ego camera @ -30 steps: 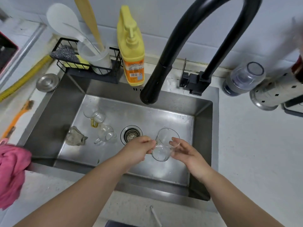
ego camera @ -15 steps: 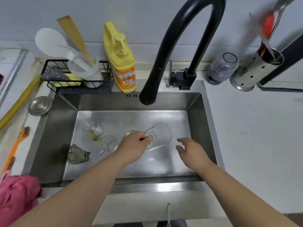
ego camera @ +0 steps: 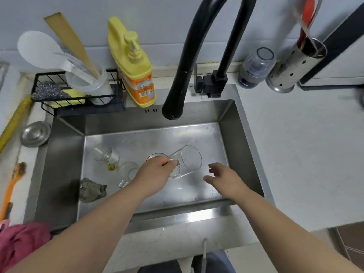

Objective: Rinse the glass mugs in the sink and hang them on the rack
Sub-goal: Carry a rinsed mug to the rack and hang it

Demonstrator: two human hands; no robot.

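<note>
Right hand (ego camera: 226, 179) has released the mug (ego camera: 186, 161) and now hovers beside it, fingers loose; left hand (ego camera: 155, 174) pinches the mug's handle, tilted above the sink (ego camera: 65, 154) floor.

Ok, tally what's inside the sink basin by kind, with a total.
Clear glass mugs: 3, one held by the left hand at, two lying at and
Crumpled grey rag: 1
Total: 4
</note>
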